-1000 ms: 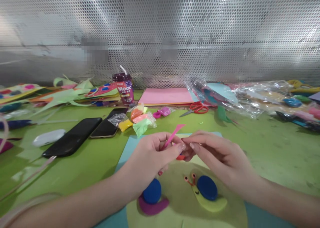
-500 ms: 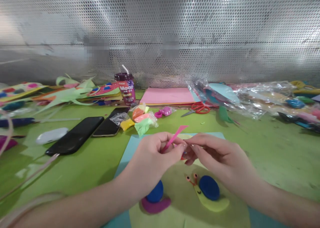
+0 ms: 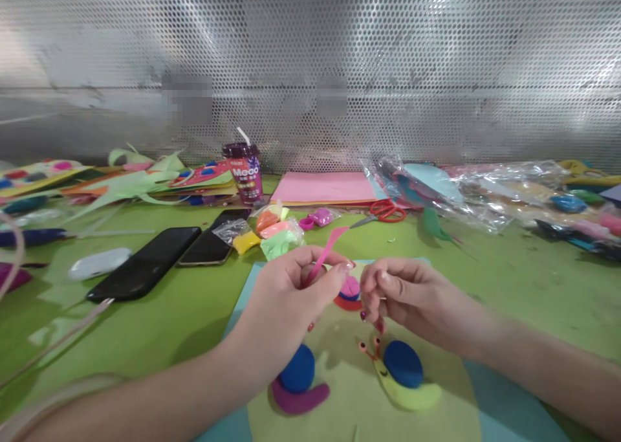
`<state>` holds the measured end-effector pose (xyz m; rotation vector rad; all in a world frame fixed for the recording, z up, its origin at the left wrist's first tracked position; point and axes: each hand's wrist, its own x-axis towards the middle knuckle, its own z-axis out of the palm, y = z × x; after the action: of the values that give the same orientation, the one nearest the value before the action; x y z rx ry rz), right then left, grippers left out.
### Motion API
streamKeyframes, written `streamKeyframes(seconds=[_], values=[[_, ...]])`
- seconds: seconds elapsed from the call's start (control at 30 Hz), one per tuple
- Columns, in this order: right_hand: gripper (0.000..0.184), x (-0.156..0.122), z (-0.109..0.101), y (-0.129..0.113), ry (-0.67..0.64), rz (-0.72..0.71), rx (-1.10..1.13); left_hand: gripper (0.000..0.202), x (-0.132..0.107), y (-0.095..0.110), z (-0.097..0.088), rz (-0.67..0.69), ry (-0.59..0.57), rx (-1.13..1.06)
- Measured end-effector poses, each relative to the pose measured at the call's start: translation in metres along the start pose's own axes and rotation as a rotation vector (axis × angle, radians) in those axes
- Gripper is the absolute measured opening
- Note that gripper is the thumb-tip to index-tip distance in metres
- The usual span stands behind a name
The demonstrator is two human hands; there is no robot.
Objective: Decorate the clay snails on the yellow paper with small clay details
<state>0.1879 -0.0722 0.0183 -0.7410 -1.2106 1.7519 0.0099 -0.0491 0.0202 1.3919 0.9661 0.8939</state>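
Observation:
My left hand (image 3: 291, 296) is closed around a pink plastic modelling tool (image 3: 326, 251), whose flat tip points up and to the right. My right hand (image 3: 405, 296) is beside it, fingers curled and pinched together over a small bit of clay I cannot make out. Between and below the hands a small pink-and-red clay snail (image 3: 348, 294) lies on a pale green paper (image 3: 349, 377). Nearer to me on the same paper sit a purple snail with a blue shell (image 3: 297, 380) and a yellow-green snail with a blue shell (image 3: 400, 374).
Two black phones (image 3: 145, 264) lie at the left, next to bags of coloured clay (image 3: 272, 232). A purple drink cup (image 3: 244, 170), pink paper (image 3: 324, 186), red scissors (image 3: 383, 210) and plastic bags of craft supplies (image 3: 475, 189) line the back of the green table (image 3: 533, 280).
My hands have drawn apart a little. The right hand pulled back to the right, uncovering the small pink-and-red clay snail. The tool's tip has swung slightly left.

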Motion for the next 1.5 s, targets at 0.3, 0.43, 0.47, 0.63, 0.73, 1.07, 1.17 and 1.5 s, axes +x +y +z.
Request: streamKeyframes(seconds=[0.3, 0.43, 0.47, 0.63, 0.73, 1.07, 1.17, 1.5], values=[[0.038, 0.004, -0.021, -0.022, 0.160, -0.082, -0.421, 0.022, 0.001, 0.000, 0.000, -0.050, -0.031, 0.021], [0.029, 0.010, -0.054, -0.041, 0.426, -0.195, -0.802, 0.020, 0.002, 0.000, 0.000, -0.039, -0.032, 0.030], [0.027, 0.012, -0.064, -0.043, 0.480, -0.207, -0.898, 0.019, 0.002, 0.001, 0.000, -0.047, -0.039, 0.034], [0.013, 0.018, -0.095, -0.028, 0.620, -0.283, -1.348, 0.018, 0.001, 0.008, 0.000, -0.096, -0.095, 0.042], [0.016, 0.021, -0.102, -0.018, 0.592, -0.334, -1.532, 0.017, 0.002, 0.010, 0.001, -0.078, -0.103, 0.048], [0.029, 0.022, -0.111, -0.011, 0.427, -0.460, -1.798, 0.018, 0.005, 0.009, 0.001, -0.063, -0.097, 0.105], [0.036, 0.019, -0.102, -0.012, 0.423, -0.459, -1.806, 0.018, 0.003, 0.010, 0.000, -0.066, -0.097, 0.131], [0.020, 0.017, -0.111, -0.021, 0.308, -0.438, -1.814, 0.017, 0.002, 0.012, -0.001, -0.038, -0.120, 0.153]])
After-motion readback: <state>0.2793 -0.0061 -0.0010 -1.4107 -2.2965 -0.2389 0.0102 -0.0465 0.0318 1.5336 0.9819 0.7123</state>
